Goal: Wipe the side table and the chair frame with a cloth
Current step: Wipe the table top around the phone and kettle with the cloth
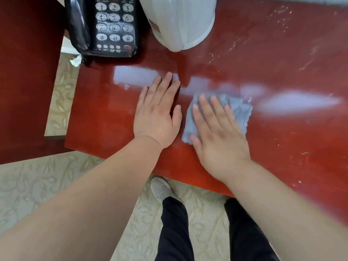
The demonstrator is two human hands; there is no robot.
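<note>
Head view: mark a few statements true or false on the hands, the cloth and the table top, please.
1. The right hand presses flat on the grey cloth. True.
2. The left hand grips the telephone. False: it rests flat on the red table top, apart from the telephone.
3. A white helmet sits on the table top beside the telephone. True.
4. The cloth lies on top of the telephone. False: it lies on the table top, under the right hand's fingers.

We count one left hand (156, 113), one right hand (216, 136); one cloth (240, 110); one side table (282, 72); one telephone (113, 25); one white helmet (178, 21).
</note>
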